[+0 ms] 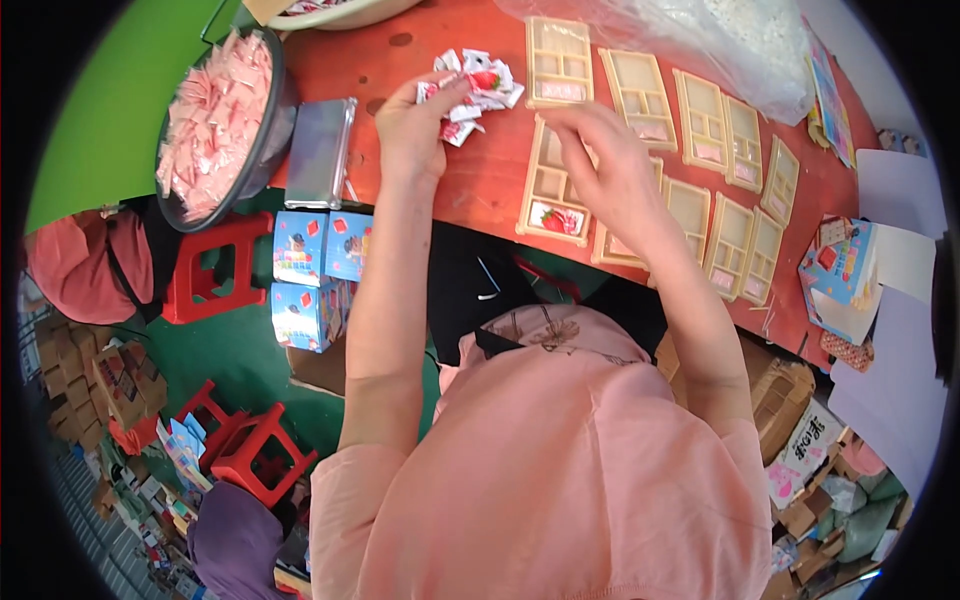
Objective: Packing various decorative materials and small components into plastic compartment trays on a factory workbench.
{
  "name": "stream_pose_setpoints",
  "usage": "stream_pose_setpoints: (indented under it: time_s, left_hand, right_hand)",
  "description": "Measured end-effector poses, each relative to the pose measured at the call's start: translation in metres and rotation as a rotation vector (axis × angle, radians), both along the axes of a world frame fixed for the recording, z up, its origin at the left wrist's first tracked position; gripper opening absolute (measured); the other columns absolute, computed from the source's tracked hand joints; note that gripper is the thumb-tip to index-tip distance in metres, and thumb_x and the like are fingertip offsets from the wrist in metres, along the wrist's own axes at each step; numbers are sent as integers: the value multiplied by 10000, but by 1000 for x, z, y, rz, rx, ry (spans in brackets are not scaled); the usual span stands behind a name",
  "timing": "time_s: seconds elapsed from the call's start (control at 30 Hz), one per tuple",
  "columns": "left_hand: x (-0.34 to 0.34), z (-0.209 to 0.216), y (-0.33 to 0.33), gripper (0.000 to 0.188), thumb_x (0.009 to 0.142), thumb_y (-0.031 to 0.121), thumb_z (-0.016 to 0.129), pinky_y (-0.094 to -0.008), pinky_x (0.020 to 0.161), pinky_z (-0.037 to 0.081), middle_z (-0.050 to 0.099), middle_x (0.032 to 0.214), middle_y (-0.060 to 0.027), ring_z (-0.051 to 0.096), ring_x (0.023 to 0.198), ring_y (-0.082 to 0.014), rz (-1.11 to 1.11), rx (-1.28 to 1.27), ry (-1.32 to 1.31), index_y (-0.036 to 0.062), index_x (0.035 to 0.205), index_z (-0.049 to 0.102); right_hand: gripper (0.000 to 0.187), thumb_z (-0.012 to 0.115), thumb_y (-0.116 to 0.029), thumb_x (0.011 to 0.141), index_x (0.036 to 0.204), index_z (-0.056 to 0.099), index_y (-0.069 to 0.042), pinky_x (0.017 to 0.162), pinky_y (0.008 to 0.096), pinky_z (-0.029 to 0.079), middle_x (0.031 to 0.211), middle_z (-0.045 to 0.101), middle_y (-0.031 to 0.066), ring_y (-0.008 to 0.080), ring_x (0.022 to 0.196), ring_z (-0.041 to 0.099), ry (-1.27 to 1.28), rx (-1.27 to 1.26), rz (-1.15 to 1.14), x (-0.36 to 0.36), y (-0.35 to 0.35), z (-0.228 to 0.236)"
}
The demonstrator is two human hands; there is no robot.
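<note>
My left hand is closed around a bunch of small white sachets printed with red strawberries, held above the red table. My right hand hangs over the beige compartment trays, its fingers bent and apart with nothing visible in them. Below it lies the nearest left tray, partly covered by the hand. A strawberry sachet sits in that tray's near compartment. Behind stands another tray with a pale pink sachet in its near compartment. More trays spread to the right, several with similar pale pink sachets.
A dark tub heaped with pink sachets stands at the left, beside a stack of silvery flat packs. Clear plastic wrap lies at the back right. Blue printed boxes and red stools are left of me.
</note>
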State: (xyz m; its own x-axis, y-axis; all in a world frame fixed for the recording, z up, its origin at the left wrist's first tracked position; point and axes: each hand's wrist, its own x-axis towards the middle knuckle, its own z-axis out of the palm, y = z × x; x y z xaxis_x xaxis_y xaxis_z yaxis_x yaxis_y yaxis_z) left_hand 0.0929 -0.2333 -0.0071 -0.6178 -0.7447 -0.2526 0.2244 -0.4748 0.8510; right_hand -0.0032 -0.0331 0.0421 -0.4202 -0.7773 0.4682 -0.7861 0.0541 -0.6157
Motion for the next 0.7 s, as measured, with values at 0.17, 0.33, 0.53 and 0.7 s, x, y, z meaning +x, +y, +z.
stream_pose_setpoints:
  time_s: [0.17, 0.33, 0.53, 0.7]
  left_hand:
    - [4, 7, 5, 194, 846, -96, 726, -288, 705, 607, 738, 971, -148, 728, 828, -187, 10, 10, -20, -61, 1036, 706]
    - [7, 5, 5, 164, 859, -86, 724, -295, 708, 609, 737, 967, -151, 729, 831, -196, -25, 22, 6, -57, 1019, 706]
    - [2, -4, -2, 178, 833, -92, 748, -308, 723, 614, 733, 962, -154, 727, 834, -201, 15, -34, 22, -66, 1003, 700]
    - [-1, -13, -9, 217, 823, -107, 750, -306, 753, 619, 730, 981, -157, 728, 856, -210, 51, -44, 75, -75, 1031, 700]
  right_hand:
    - [220, 689, -144, 925, 1110, 675, -26, 768, 412, 543, 990, 669, 149, 301, 858, 677, -285, 71, -178, -3, -54, 4]
    - [180, 694, -153, 917, 1035, 691, -17, 770, 379, 541, 960, 691, 158, 287, 836, 685, -313, 86, -134, -16, -63, -10]
    - [112, 669, -104, 963, 983, 667, 6, 721, 211, 478, 859, 655, -21, 53, 803, 589, -726, 86, -123, -37, 25, 14]
    - [89, 660, -86, 966, 970, 657, 4, 722, 207, 467, 844, 628, -36, 38, 799, 553, -772, 297, -165, -4, 122, 20]
